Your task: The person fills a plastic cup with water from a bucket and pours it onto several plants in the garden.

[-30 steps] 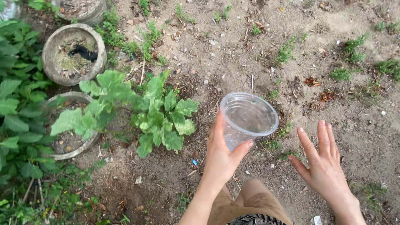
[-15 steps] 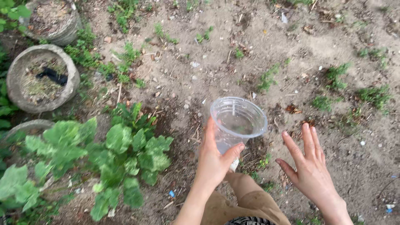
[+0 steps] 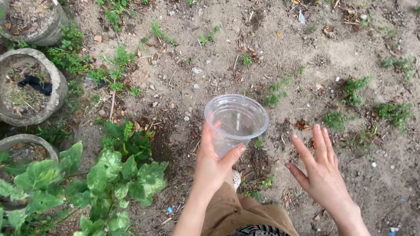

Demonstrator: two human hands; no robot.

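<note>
At the far left of the frame stand round stone pots [image 3: 26,87], one above the other, the middle one with dry soil and a dark scrap in it. In the lower left a leafy green plant [image 3: 118,175] spreads over the bare ground [image 3: 280,39]. Just right of it, near the middle of the frame, the left hand [image 3: 212,164] is wrapped around a clear plastic cup [image 3: 236,118], thumb on the right wall and fingers on the left, the cup upright with its mouth open toward the camera. Below, tan trousers [image 3: 236,214] show at the bottom edge. To the lower right, the right hand [image 3: 321,172] is spread flat, fingers apart, holding nothing, near the cup but not touching it.
</note>
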